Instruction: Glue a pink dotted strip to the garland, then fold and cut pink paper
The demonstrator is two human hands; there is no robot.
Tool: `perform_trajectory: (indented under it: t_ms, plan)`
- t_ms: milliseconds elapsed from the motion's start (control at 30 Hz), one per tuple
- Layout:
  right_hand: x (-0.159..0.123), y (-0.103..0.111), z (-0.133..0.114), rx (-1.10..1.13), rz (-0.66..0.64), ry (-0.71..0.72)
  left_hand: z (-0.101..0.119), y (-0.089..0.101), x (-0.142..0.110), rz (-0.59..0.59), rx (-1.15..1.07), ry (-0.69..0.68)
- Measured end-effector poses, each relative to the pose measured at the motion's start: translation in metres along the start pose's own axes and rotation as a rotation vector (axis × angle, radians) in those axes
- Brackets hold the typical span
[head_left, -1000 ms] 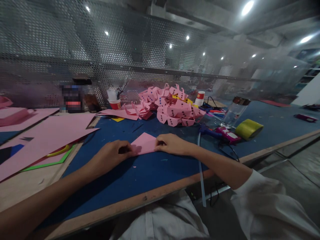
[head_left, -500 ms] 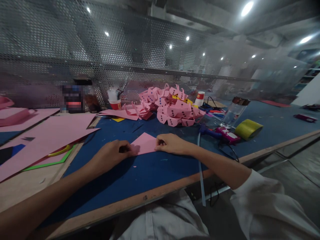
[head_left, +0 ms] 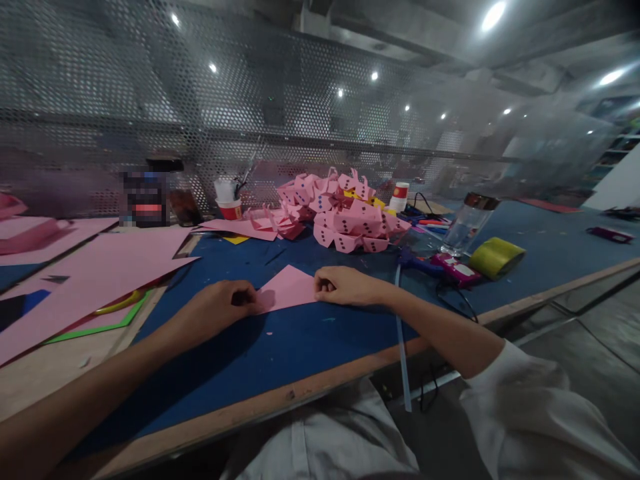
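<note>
A folded piece of pink paper [head_left: 289, 289] lies on the blue tabletop [head_left: 280, 353], its peak pointing away from me and its straight edge towards me. At its left corner my left hand [head_left: 225, 308] is closed, thumb and fingers pinching the paper. The right corner is gripped by my right hand [head_left: 345, 287], its fingers curled in. Just beyond the hands is a heap of folded pink paper shapes [head_left: 350, 223] with dark dots on them.
Large pink sheets [head_left: 110, 260] cover the left side, over yellow-handled scissors [head_left: 120, 301]. To the right are a blue glue gun [head_left: 420, 264] with a clear glue stick [head_left: 403, 347], a glass jar [head_left: 467, 225] and a yellow tape roll [head_left: 497, 258]. Paper cups [head_left: 231, 209] stand behind.
My left hand has slid slightly left along the paper's edge, baring more of its left corner. My right hand has shifted a little to the right. The paper stays in place.
</note>
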State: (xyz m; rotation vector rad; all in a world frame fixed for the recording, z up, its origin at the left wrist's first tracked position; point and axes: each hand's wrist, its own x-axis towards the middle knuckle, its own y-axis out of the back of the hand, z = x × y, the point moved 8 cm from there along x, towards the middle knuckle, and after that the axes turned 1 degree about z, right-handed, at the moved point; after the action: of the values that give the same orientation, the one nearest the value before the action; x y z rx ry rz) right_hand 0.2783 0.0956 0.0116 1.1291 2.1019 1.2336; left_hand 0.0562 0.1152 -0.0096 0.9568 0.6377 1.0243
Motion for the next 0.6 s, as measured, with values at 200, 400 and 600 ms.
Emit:
perform_trajectory:
  t_ms: [200, 400, 600]
  plan:
    - [-0.0027, 0.0026, -0.0011, 0.026, -0.032, 0.022, -0.0074, 0.0009, 0.0023, -0.048, -0.016, -0.009]
    - [-0.0030, 0.0028, -0.0010, 0.024, -0.034, 0.026, -0.0099, 0.0016, 0.0022, -0.102, -0.070, 0.002]
    - [-0.0066, 0.0063, 0.0000, 0.002, -0.029, -0.010, -0.0083, 0.0036, 0.0020, -0.139, -0.093, -0.018]
